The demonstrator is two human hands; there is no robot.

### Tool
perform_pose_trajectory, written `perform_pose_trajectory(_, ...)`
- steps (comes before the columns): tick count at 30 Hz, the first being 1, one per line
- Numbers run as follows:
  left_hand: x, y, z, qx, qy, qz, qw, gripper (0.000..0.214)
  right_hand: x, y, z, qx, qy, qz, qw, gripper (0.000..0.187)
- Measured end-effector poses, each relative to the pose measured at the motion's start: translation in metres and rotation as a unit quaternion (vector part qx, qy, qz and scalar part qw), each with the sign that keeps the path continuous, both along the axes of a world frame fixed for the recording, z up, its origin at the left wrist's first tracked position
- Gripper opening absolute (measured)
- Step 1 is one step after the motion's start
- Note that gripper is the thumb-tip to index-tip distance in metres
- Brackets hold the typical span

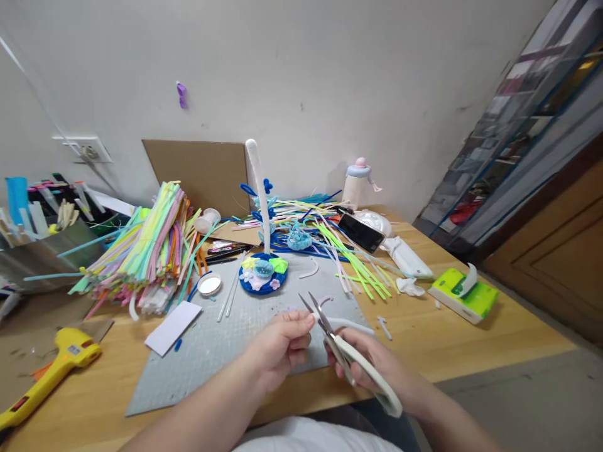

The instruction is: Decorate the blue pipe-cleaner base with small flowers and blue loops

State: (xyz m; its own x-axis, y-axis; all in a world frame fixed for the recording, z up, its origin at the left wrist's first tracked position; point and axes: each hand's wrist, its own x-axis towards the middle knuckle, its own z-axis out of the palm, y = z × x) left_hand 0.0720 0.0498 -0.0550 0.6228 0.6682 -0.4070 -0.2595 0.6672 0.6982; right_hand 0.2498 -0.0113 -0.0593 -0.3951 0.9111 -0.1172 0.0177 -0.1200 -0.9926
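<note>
My right hand (360,358) grips a pair of scissors (355,361) with pale handles, its blades parted and pointing up and left. My left hand (285,342) is closed in a pinch near the blades, on the end of a white pipe cleaner (353,324). That strip runs right, behind the scissors and over my right hand. Beyond both hands stands a craft piece: a round blue base (264,285) with small flowers and a tall white fuzzy post (259,194). Short curled pieces, among them a pale pink hook (309,270), lie on the grey cutting mat (198,364).
A thick bundle of coloured pipe cleaners (146,245) lies left, near a yellow glue gun (61,370). Loose green strips (360,267), a black phone (362,232) and a green tissue pack (464,295) are to the right. A bottle (357,185) stands by the wall.
</note>
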Motion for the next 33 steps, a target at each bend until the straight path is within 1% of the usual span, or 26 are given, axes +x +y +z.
perform_pose_trajectory(2, 0.002, 0.001, -0.003, 0.005, 0.016, 0.0, 1.0, 0.028, 0.004, 0.001, 0.003, -0.014, 0.002, 0.015, 1.0, 0.054)
perform_pose_trajectory(5, 0.004, 0.003, -0.005, 0.011, 0.038, 0.003, 0.999, 0.028, 0.005, 0.001, 0.001, -0.052, 0.023, 0.004, 0.998, 0.051)
perform_pose_trajectory(10, 0.01, 0.009, -0.004, 0.037, 0.073, 0.009, 0.997, 0.029, 0.004, 0.001, -0.012, -0.076, 0.03, -0.037, 0.996, 0.035)
perform_pose_trajectory(14, 0.019, 0.021, -0.005, 0.056, 0.097, 0.003, 0.994, 0.031, 0.005, 0.007, -0.018, -0.125, 0.017, -0.082, 0.989, 0.033)
perform_pose_trajectory(16, 0.024, 0.029, -0.007, 0.061, 0.105, -0.003, 0.993, 0.033, 0.007, 0.011, -0.019, -0.119, 0.005, -0.09, 0.989, 0.033)
perform_pose_trajectory(18, 0.03, 0.036, -0.009, 0.06, 0.113, -0.005, 0.992, 0.034, 0.011, 0.016, -0.02, -0.097, -0.015, -0.088, 0.991, 0.033)
perform_pose_trajectory(20, 0.035, 0.042, -0.01, 0.047, 0.118, -0.013, 0.992, 0.034, 0.014, 0.019, -0.019, -0.085, -0.033, -0.087, 0.992, 0.034)
perform_pose_trajectory(23, 0.04, 0.047, -0.01, 0.015, 0.114, -0.028, 0.993, 0.033, 0.019, 0.023, -0.019, -0.09, -0.049, -0.09, 0.991, 0.036)
perform_pose_trajectory(29, 0.043, 0.052, -0.014, -0.013, 0.115, -0.036, 0.993, 0.029, 0.02, 0.027, -0.027, -0.099, -0.066, -0.098, 0.988, 0.036)
perform_pose_trajectory(33, 0.04, 0.056, -0.012, -0.006, 0.118, -0.04, 0.992, 0.03, 0.02, 0.032, -0.03, -0.09, -0.072, -0.109, 0.987, 0.035)
